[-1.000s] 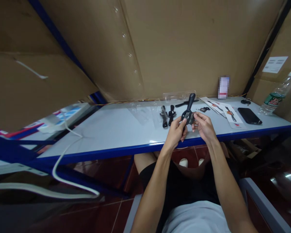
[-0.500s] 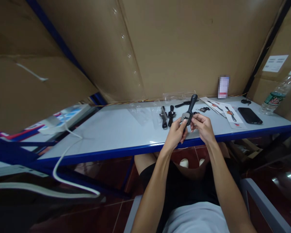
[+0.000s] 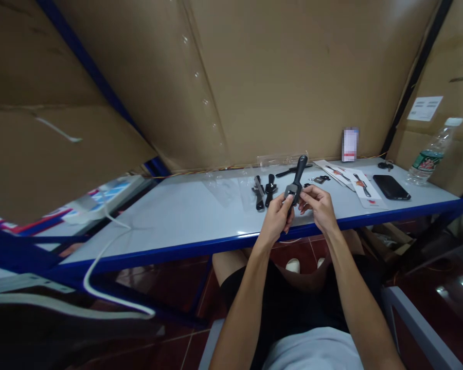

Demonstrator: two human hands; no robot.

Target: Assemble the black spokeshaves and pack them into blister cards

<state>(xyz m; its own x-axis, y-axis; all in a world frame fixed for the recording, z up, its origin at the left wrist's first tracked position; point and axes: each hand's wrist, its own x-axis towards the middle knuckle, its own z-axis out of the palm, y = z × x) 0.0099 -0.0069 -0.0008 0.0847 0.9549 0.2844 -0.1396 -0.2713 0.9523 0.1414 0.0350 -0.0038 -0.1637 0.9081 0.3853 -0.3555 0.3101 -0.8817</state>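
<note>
A black spokeshave is held up over the front of the table, its upper handle pointing up and slightly right. My left hand grips its lower part, with the thumb on the grey plate in the middle. The fingers of my right hand are pinched together at the right side of that middle part; any small piece between them is hidden. Two more spokeshaves lie left of my hands, and another dark one lies behind. Small metal parts rest beyond my right hand.
Printed cards, a black phone, keys and a plastic bottle are on the right. Clear plastic packaging lies toward the back. A white cable hangs over the left table edge. Cardboard walls enclose the back.
The camera view has shifted slightly. The spokeshave has turned a little in my left hand, and its grey plate looks narrower. Both hands keep their places on it.
</note>
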